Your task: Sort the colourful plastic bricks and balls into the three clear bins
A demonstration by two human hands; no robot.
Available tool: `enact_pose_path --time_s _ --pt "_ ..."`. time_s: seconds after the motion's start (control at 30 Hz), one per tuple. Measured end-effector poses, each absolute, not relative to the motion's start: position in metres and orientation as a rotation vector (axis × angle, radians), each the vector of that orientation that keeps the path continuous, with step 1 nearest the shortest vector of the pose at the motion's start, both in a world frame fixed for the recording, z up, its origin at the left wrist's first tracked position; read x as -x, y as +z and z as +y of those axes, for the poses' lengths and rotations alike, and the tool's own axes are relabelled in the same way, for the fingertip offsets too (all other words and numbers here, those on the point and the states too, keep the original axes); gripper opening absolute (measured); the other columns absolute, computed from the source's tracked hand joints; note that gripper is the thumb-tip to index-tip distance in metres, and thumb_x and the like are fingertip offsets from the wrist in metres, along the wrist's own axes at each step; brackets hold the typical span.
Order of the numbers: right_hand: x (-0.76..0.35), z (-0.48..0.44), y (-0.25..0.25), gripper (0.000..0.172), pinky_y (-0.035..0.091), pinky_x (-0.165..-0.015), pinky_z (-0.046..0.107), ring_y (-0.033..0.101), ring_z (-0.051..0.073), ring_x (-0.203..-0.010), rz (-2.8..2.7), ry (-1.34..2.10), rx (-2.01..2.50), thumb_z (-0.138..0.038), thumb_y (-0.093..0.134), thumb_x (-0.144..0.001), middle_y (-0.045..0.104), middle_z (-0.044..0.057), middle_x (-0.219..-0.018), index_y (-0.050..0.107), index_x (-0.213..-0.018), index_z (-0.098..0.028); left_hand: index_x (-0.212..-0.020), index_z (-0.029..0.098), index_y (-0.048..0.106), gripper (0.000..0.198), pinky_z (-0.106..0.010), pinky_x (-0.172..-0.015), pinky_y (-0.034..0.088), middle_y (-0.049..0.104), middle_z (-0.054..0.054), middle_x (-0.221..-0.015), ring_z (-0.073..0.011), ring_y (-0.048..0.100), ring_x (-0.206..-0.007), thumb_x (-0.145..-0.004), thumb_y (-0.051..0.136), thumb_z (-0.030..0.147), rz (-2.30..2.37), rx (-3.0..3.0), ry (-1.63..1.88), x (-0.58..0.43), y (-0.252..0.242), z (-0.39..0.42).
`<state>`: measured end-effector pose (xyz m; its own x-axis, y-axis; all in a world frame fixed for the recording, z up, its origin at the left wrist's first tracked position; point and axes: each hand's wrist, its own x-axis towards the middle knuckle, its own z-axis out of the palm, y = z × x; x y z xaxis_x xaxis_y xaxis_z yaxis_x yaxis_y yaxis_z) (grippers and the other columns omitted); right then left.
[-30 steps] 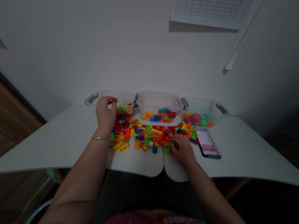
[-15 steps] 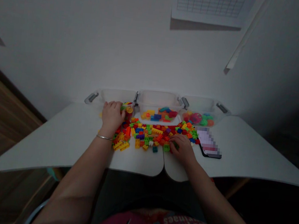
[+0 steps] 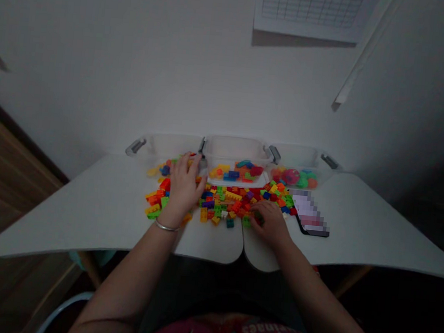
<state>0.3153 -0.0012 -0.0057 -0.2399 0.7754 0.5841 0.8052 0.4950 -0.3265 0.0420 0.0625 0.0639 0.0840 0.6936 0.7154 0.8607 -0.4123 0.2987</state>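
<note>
Head view: bricks (image 3: 218, 207) lie at three o'clock from the spread, released left grip (image 3: 182, 189), ten from the right grip (image 3: 269, 221), hold unclear; tabletop (image 3: 103, 218) edge at six.

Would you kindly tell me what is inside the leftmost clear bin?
In the leftmost bin, yellow, orange, blue and green pieces show. The left hand blocks part of the bin's right side, hiding whatever lies behind.

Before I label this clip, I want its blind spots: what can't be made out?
All in the head view:
Left clear bin: part of its contents, hidden by the left hand.
Toy bricks: some, behind that same hand.
Right hand: whether it holds a brick, hidden by its own fingers.
Smartphone: screen content, blurred by pixelation.
Wall chart: top cut off by the picture's edge; any entries too small.
</note>
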Motion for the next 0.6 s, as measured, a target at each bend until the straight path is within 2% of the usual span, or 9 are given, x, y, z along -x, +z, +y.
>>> enact_pose_path --time_s 0.07,0.23,0.47,0.6 --pt "-0.315 -0.002 -0.006 0.02 0.046 -0.096 0.05 0.061 0.03 -0.106 -2.05 -0.075 1.307 -0.027 0.062 -0.082 0.07 0.011 -0.107 0.067 -0.099 -0.02 -0.137 0.02 0.053 0.051 -0.059 -0.117 0.027 0.045 -0.016 -0.151 -0.0344 0.036 -0.142 -0.089 0.057 0.035 -1.513 2.281 -1.114 -0.055 0.056 0.052" --pt "-0.313 -0.004 -0.005 0.023 0.045 -0.099 0.051 0.06 0.03 -0.109 -2.099 -0.094 1.289 -0.029 0.066 -0.079 0.071 0.01 -0.108 0.068 -0.101 -0.021 -0.128 0.023 0.062 0.041 -0.061 -0.114 0.03 0.056 -0.014 -0.141 -0.0362 0.044 -0.135 -0.091 0.057 0.04 -1.435 2.538 -0.682 -0.077 0.033 0.038" --pt "-0.313 -0.005 -0.004 0.027 0.045 -0.1 0.051 0.059 0.031 -0.111 -2.147 -0.087 1.249 -0.033 0.071 -0.077 0.071 0.01 -0.11 0.068 -0.101 -0.02 -0.127 0.023 0.063 0.039 -0.059 -0.114 0.032 0.059 -0.012 -0.138 -0.0329 0.048 -0.133 -0.096 0.05 0.042 -1.457 2.595 -0.595 -0.075 0.02 0.041" --pt "-0.311 -0.005 -0.005 0.025 0.045 -0.101 0.051 0.059 0.031 -0.112 -2.167 -0.105 1.245 -0.029 0.07 -0.078 0.071 0.011 -0.111 0.068 -0.101 -0.021 -0.128 0.023 0.062 0.038 -0.059 -0.115 0.031 0.059 -0.011 -0.138 -0.0318 0.048 -0.133 -0.096 0.048 0.038 -1.46 2.641 -0.591 -0.075 0.015 0.04"
